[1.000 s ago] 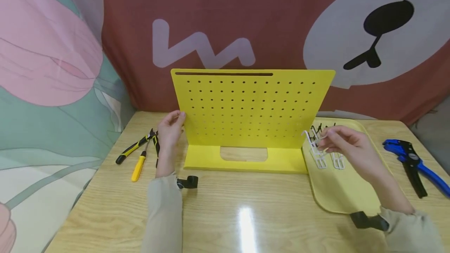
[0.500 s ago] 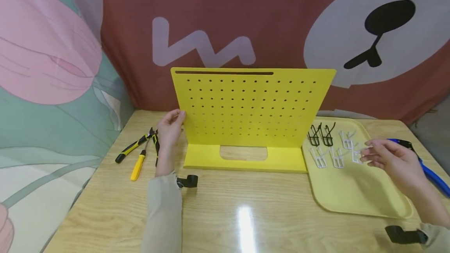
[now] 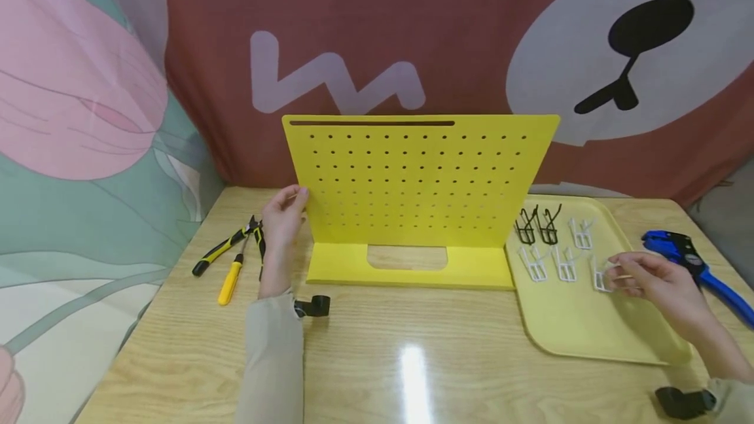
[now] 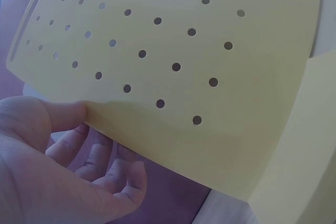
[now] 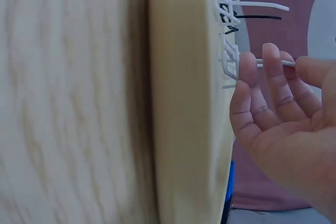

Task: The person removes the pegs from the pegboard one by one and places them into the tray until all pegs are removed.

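A yellow pegboard (image 3: 406, 236) stands upright on its base, its holes bare of hooks. At its left edge my left hand (image 3: 283, 218) pinches the panel; the left wrist view has the thumb on the front face and the other fingers behind the edge. My right hand (image 3: 662, 286) is over the right side of the yellow tray (image 3: 589, 329), pinching the prong of a white wire hook (image 3: 599, 281) between thumb and fingers. That hook's frame is low at the tray surface; whether it touches is unclear. More white hooks (image 3: 567, 268) and two black hooks (image 3: 548, 231) lie in the tray.
Left of the board lie black-and-yellow pliers (image 3: 224, 248) and a yellow-handled screwdriver (image 3: 231, 281). A blue-and-black wire stripper (image 3: 695, 267) lies right of the tray. A printed curtain (image 3: 365, 31) hangs behind the wooden table (image 3: 365, 358).
My right hand has carried the white hook from beside the pegboard rightward across the tray, then slightly down. My left hand has stayed at the board's edge.
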Action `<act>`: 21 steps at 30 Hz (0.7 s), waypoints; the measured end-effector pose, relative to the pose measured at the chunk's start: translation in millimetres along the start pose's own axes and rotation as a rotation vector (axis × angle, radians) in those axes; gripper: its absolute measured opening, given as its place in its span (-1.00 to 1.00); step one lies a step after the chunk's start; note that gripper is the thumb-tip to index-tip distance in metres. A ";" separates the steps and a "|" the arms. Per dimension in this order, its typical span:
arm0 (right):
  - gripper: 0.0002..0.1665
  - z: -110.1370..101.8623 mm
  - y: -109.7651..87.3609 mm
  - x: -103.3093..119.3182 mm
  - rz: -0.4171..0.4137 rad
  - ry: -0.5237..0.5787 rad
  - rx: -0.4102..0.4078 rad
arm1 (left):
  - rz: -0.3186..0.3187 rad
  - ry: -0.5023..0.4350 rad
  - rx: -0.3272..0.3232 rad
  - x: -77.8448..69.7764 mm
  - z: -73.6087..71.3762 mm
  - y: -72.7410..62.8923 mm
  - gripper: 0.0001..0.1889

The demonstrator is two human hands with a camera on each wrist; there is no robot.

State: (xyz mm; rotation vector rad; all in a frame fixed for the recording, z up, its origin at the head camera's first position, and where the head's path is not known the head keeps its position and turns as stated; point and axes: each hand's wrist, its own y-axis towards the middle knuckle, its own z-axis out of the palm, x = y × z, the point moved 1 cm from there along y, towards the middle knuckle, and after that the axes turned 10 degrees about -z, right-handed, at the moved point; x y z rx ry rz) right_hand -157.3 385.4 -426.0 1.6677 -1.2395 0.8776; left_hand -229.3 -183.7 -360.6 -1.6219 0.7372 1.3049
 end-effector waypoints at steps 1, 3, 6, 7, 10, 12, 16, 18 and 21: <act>-0.76 -0.1 0.1 -0.1 0.001 0.004 0.001 | 0.002 0.002 0.000 0.0 0.2 0.0 -0.71; -0.74 0.1 -0.3 -0.2 0.010 0.007 0.000 | 0.008 0.008 0.003 -0.2 1.1 0.0 -0.71; -0.75 1.0 -0.8 -0.7 0.030 -0.021 -0.002 | 0.014 0.016 0.006 -0.2 2.1 0.9 -0.70; -0.76 1.3 -1.0 -1.1 0.041 -0.034 -0.005 | 0.017 0.018 0.007 0.0 2.3 1.2 -0.70; -0.77 2.0 -2.1 -2.5 0.058 -0.059 -0.017 | 0.027 0.031 0.011 2.2 2.3 2.4 -0.69; -0.76 2.8 -2.5 -3.6 0.060 -0.058 -0.018 | 0.030 0.040 0.008 5.1 1.5 2.5 -0.68; -0.74 5.6 -1.6 -2.7 0.058 -0.013 0.000 | 0.041 0.065 -0.002 8.9 -1.0 1.5 -0.66; -0.76 7.5 -1.7 0.5 0.066 0.024 0.009 | 0.053 0.082 -0.002 9.0 -3.3 1.0 -0.65; -0.78 10.8 -3.2 10.2 0.063 0.119 -0.011 | 0.106 0.090 -0.012 6.8 -10.6 1.6 -0.62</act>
